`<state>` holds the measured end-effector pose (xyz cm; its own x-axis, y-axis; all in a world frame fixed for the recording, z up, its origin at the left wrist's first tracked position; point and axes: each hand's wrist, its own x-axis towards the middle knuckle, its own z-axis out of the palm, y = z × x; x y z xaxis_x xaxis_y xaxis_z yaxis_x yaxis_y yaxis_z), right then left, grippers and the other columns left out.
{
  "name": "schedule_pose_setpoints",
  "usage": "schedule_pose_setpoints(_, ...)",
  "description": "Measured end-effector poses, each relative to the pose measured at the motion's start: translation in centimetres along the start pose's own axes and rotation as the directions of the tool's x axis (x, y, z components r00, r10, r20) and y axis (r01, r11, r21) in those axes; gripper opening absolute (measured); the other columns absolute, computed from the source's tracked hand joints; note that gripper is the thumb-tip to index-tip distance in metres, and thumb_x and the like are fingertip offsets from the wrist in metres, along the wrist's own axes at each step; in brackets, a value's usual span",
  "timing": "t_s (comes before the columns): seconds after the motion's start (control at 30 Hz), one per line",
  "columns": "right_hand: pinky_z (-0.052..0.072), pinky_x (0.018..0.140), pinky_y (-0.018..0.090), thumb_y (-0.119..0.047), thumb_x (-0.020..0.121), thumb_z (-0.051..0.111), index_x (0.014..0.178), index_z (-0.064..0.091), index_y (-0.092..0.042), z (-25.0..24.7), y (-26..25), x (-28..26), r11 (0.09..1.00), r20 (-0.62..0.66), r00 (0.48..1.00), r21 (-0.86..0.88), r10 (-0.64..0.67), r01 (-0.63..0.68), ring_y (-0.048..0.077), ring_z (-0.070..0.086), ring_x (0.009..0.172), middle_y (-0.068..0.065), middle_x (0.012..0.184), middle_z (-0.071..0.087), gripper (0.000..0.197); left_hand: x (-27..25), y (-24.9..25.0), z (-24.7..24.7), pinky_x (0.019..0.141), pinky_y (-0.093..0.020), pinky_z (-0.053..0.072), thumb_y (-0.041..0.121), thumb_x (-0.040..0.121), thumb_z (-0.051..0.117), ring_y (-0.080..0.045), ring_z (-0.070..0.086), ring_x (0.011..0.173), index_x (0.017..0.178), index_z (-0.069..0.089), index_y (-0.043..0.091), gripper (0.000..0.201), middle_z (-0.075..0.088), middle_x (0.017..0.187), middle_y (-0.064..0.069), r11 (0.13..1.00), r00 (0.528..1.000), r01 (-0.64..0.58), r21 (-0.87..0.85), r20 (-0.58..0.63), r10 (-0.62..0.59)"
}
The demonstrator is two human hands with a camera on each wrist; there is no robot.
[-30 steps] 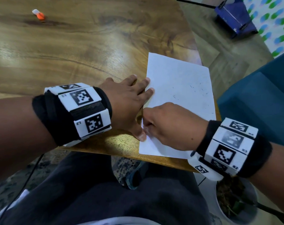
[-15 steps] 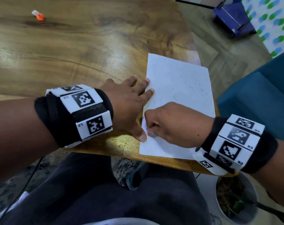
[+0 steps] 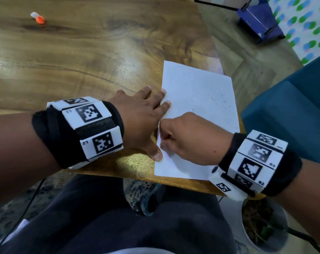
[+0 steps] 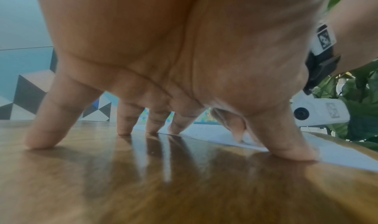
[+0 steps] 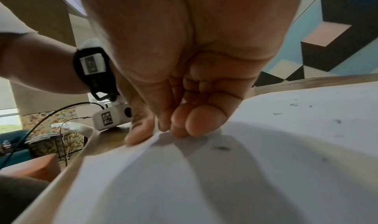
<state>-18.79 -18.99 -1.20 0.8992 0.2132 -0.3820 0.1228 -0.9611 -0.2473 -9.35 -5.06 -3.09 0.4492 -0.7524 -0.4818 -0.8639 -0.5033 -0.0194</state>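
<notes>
The wooden counter (image 3: 100, 61) is carrying the work. The white sheet of paper (image 3: 201, 92) is lying flat at the counter's near right corner, with its near edge running close to the counter's near edge.

The left hand (image 3: 139, 121) is resting palm down on the counter, its fingers (image 4: 151, 122) spreading wide and straight. Two fingertips and the thumb are pressing on the sheet's left edge, and the other fingertips are touching bare counter.

The right hand (image 3: 190, 138) is lying over the sheet's near left part. Its fingers (image 5: 204, 122) are curling narrow and pinching that left edge between thumb and fingertips, raising a short stretch of it slightly off the counter.

Judged from this, the work is standing at an early stage: the edge is only being caught, and no crease is showing. Lifting the edge, carrying it over and flattening it are probably remaining to be done.

A small orange object (image 3: 39, 19) is lying at the counter's far left.
</notes>
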Motion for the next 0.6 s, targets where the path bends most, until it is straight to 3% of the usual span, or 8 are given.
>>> schedule_pose_setpoints(0.13,0.053,0.077,0.042,-0.031,0.094,0.059,0.087,0.052,-0.025,-1.1,2.1,1.5,0.996,-0.079,0.993,-0.015,0.088,-0.09,0.027,0.062,0.083,0.006,0.086,0.067,0.011,-0.1,0.0,0.0,0.111,-0.065,0.032,0.094,0.063,0.053,-0.027,-0.011,0.156,0.16,-0.012,0.027,0.135,-0.023,0.168,0.005,1.0,1.0,0.0,-0.011,-0.002,0.0)
schedule_pose_setpoints(0.23,0.053,0.077,0.043,-0.034,0.093,0.06,0.088,0.054,-0.022,-1.4,3.5,2.0,0.987,-0.122,0.982,-0.044,0.148,-0.154,0.028,0.061,0.084,0.006,0.085,0.066,0.014,-0.1,0.0,0.0,0.111,-0.066,0.033,0.094,0.063,0.053,-0.026,-0.012,0.156,0.159,-0.012,0.026,0.134,-0.023,0.167,0.004,1.0,1.0,0.006,-0.004,0.004,-0.006)
schedule_pose_setpoints(0.3,0.052,0.075,0.043,-0.034,0.094,0.058,0.09,0.056,-0.019,-0.8,3.3,1.1,0.993,-0.095,0.991,-0.063,0.094,-0.1,0.026,0.06,0.08,0.003,0.083,0.066,0.015,0.0,0.0,0.0,0.11,-0.066,0.033,0.093,0.063,0.054,-0.027,-0.012,0.156,0.159,-0.012,0.025,0.136,-0.024,0.167,0.003,1.0,1.0,0.008,-0.009,0.005,-0.008)
schedule_pose_setpoints(0.47,0.05,0.068,0.043,-0.036,0.098,0.047,0.09,0.052,-0.025,1.3,0.7,-2.7,0.991,0.123,0.987,-0.075,-0.101,0.111,0.02,0.058,0.072,-0.004,0.082,0.064,0.015,0.3,0.1,-0.1,0.111,-0.067,0.031,0.092,0.062,0.057,-0.027,-0.012,0.156,0.159,-0.015,0.026,0.138,-0.026,0.167,0.002,1.0,1.0,0.013,-0.013,0.026,-0.012)
schedule_pose_setpoints(0.53,0.05,0.068,0.043,-0.037,0.098,0.046,0.092,0.052,-0.023,1.2,0.9,-2.5,0.988,0.109,0.988,-0.092,-0.11,0.12,0.021,0.058,0.072,-0.003,0.083,0.064,0.016,0.2,0.2,-0.1,0.111,-0.067,0.031,0.091,0.063,0.058,-0.027,-0.012,0.156,0.159,-0.015,0.025,0.137,-0.026,0.167,0.003,1.0,0.999,0.014,-0.016,0.029,-0.014)
schedule_pose_setpoints(0.6,0.051,0.07,0.044,-0.035,0.098,0.049,0.094,0.054,-0.018,0.7,1.8,-1.3,0.995,0.023,0.999,-0.087,-0.044,0.045,0.025,0.059,0.074,0.001,0.083,0.065,0.018,0.2,0.2,-0.2,0.111,-0.067,0.031,0.091,0.064,0.059,-0.028,-0.012,0.156,0.159,-0.014,0.025,0.137,-0.025,0.167,0.003,1.0,1.0,0.014,-0.02,0.027,-0.014)
